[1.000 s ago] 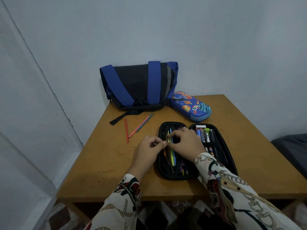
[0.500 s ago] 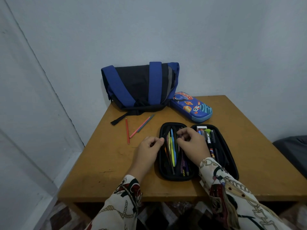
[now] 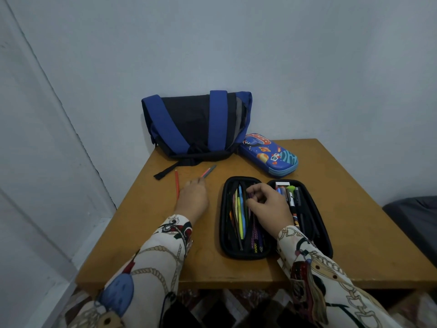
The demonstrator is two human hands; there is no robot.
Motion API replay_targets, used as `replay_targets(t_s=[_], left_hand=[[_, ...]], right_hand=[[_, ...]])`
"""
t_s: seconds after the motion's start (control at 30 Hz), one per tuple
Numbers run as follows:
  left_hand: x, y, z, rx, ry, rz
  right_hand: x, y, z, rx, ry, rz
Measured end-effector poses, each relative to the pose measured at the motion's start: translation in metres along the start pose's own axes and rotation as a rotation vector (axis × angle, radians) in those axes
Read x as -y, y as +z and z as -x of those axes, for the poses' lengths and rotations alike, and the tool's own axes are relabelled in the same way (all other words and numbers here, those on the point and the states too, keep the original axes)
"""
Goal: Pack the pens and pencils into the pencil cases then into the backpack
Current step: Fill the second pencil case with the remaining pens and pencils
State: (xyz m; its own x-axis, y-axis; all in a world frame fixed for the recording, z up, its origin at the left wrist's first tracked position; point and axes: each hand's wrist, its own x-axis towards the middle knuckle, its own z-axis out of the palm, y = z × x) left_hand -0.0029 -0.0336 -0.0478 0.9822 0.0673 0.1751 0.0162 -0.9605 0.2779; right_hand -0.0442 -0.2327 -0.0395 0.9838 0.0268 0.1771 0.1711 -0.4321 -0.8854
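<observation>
Black pencil case [image 3: 246,253] lies splayed flat mid-desk, both halves up so pens drop straight in; left half holds pens and pencils. Right hand [image 3: 268,207] sits over its middle, fingers curled among the pens, probably steadying them; grip on any single one cannot be told. Left of the case, left hand [image 3: 192,197] reaches, fingers out, to loose pencils [image 3: 208,172]; red pencil [image 3: 176,184] beside. Beyond the case: closed blue pencil case [image 3: 269,155], backpack [image 3: 196,125] at the desk [image 3: 354,245] rear, against the wall.
</observation>
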Motion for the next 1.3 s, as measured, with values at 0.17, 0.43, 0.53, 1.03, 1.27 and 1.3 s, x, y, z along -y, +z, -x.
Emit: replay_targets(t_s=[0.17, 0.43, 0.53, 1.03, 1.27, 1.3], left_hand=[[-0.002, -0.004, -0.005, -0.012, -0.025, -0.097], [-0.015, -0.018, 0.005, 0.081, -0.171, 0.031], [-0.025, -0.032, 0.013, 0.077, -0.221, 0.283], [-0.076, -0.03, 0.065, 0.186, -0.101, 0.436], [-0.073, -0.022, 0.065, 0.22, 0.012, 0.355], [-0.072, -0.023, 0.066, 0.241, 0.037, 0.347]], right_hand=[[-0.001, 0.0, 0.0, -0.006, -0.009, -0.011], [-0.003, 0.0, -0.001, -0.012, -0.013, -0.035], [-0.004, 0.0, -0.001, -0.014, -0.019, -0.038], [-0.007, 0.003, -0.002, -0.045, -0.053, -0.192], [-0.008, 0.003, -0.004, -0.044, -0.075, -0.203], [-0.009, 0.003, -0.005, -0.045, -0.079, -0.201]])
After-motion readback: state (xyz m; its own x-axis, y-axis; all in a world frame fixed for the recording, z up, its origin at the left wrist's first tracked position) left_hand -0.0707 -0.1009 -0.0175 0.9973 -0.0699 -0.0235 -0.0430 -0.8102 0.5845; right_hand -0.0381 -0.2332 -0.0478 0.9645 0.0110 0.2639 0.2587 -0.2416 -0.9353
